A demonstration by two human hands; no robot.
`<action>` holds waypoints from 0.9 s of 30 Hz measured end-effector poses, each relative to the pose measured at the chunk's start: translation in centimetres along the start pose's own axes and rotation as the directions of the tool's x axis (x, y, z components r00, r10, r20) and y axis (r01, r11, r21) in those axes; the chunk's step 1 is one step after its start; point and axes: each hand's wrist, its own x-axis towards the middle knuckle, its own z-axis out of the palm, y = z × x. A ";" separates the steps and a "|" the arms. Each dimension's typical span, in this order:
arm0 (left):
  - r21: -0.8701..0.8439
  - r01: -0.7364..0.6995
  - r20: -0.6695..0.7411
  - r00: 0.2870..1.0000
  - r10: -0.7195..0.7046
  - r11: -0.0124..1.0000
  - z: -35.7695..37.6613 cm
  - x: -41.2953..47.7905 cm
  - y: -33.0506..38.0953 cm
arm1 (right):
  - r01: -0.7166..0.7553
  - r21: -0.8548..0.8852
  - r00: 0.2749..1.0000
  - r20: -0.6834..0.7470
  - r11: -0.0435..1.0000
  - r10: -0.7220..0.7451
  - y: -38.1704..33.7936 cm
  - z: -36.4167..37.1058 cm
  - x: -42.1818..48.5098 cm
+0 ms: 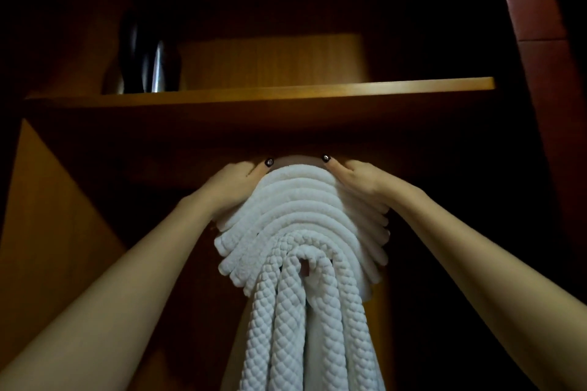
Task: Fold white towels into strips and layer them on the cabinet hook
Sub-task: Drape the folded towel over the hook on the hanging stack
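Several white towels (301,209), folded into strips, hang layered in arches over a hook that is almost wholly hidden; only a small dark bit shows at the centre (305,267). The inner strips have a quilted diamond weave and drop straight down. My left hand (235,187) presses the top left of the stack and my right hand (359,179) presses the top right, thumbs lying over the outermost towel. Both hands sit just under the wooden shelf.
A wooden cabinet shelf (260,94) runs across directly above the towels. A dark shiny vessel (149,57) stands on it at the left. Cabinet side panels (54,216) close in at left, a reddish panel (536,9) at right. The interior is dim.
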 end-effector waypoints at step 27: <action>0.362 0.527 0.146 0.782 -0.605 0.769 -3.4 -68.3 -11.2 | 0.400 -0.074 0.636 0.740 0.914 -0.218 -18.5 28.7 -48.0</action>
